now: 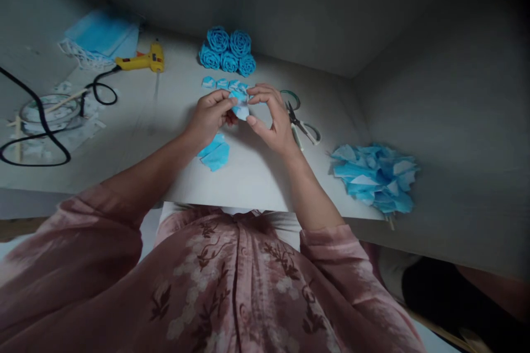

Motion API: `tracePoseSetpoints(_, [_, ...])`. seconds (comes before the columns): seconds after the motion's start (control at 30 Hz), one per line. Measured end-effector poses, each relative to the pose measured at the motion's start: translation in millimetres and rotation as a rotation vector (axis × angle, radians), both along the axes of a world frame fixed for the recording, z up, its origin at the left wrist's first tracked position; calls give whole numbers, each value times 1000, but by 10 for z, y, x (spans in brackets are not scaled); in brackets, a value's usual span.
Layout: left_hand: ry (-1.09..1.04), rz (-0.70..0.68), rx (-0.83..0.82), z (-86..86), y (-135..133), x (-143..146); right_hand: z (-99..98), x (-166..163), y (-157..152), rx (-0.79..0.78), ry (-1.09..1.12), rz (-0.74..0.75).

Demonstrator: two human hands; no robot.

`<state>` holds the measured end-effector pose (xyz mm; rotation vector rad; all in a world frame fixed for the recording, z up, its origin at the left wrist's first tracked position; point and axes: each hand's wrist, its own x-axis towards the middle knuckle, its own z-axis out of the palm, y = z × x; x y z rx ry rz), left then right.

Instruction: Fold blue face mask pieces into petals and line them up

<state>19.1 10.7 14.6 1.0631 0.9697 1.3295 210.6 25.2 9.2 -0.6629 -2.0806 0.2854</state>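
Note:
My left hand [209, 117] and my right hand [270, 117] meet over the middle of the white table [136, 127]. Both pinch one small blue fabric piece [240, 109] between thumb and fingers. Just beyond the hands lies a row of small folded blue pieces [219, 83]. Further back sits a cluster of blue fabric roses [227, 51]. Under my left wrist lie cut blue fabric pieces [214, 153].
Scissors [304, 127] lie right of my right hand. A heap of blue fabric scraps [375, 175] sits at the right edge. A yellow glue gun [143, 60] with a black cord [39, 132] lies back left, beside stacked blue masks [99, 36].

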Motion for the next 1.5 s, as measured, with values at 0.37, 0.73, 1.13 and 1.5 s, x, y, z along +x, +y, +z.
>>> tracePoseSetpoints(0.37, [49,-14,28,-5,-25,36,-133,-98,-31,-59,26,-141])
tracePoseSetpoints(0.73, [68,-51,6,77,-92,42,-150,-113,9,-49,60,-189])
tracePoseSetpoints(1.13, [44,-20,-12,103,-58,18,-106,87,148,56,-23,-161])
tracePoseSetpoints(1.5, [48,-15,-20,68,-43,23,-167,66,231,-61,-72,-46])
